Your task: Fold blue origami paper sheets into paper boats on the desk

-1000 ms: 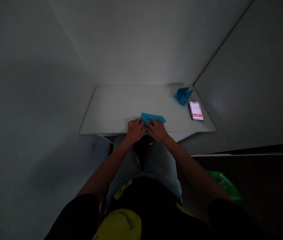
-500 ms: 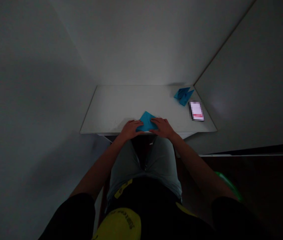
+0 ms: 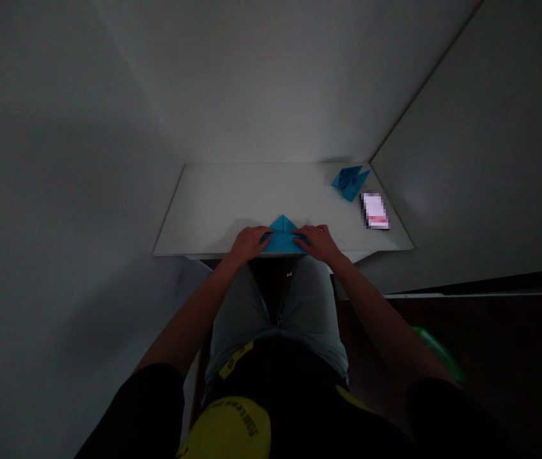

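A sheet of blue folded paper [image 3: 284, 243] lies at the front edge of the white table. Its lower part is a flat band turned up across the sheet, and a pointed top with a centre crease shows behind it. My left hand [image 3: 249, 243] grips the band's left end, fingers over the paper and thumb near its front. At the right end my right hand [image 3: 317, 242] holds the band in the same way. The paper beneath my fingertips is hidden.
A folded blue paper figure [image 3: 350, 183] rests at the table's back right corner. In front of it lies a phone [image 3: 375, 211] with a lit, blurred screen. Walls border the white table [image 3: 213, 204] at the back and right. A green object [image 3: 438, 354] is low at right.
The paper's lower edge has been folded up into a band, where a diamond-like shape showed before. My hands have moved slightly apart to the band's ends.
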Action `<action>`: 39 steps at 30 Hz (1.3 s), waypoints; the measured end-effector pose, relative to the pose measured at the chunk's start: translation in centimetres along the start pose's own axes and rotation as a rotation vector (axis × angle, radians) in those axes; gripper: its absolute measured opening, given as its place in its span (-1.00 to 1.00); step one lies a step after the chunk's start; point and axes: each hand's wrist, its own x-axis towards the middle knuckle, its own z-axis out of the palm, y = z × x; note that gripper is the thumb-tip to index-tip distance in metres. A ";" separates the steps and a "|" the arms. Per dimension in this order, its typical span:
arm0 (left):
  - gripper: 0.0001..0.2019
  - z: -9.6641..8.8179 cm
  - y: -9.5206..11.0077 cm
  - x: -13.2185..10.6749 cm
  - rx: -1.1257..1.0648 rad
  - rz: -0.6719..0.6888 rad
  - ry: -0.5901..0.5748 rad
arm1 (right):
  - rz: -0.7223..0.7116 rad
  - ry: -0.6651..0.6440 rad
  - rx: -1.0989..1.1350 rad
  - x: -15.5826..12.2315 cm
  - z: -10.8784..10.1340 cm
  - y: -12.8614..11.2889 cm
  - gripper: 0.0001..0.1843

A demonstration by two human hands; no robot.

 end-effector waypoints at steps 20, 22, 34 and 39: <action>-0.38 3.9 1.4 -4.4 0.059 0.010 0.151 | 0.028 0.211 -0.012 -3.6 4.3 -2.0 -0.37; -0.40 3.8 1.2 -5.0 0.064 0.010 0.132 | 0.033 0.206 -0.012 -4.3 4.3 -1.8 -0.35; -0.73 0.8 0.0 -5.2 -0.218 -0.155 0.215 | 0.087 0.195 0.326 -4.2 0.2 -0.3 -0.63; -0.67 -1.6 -1.6 -1.7 -0.444 -0.188 0.317 | 0.141 0.273 0.448 -0.4 -1.5 1.8 -0.41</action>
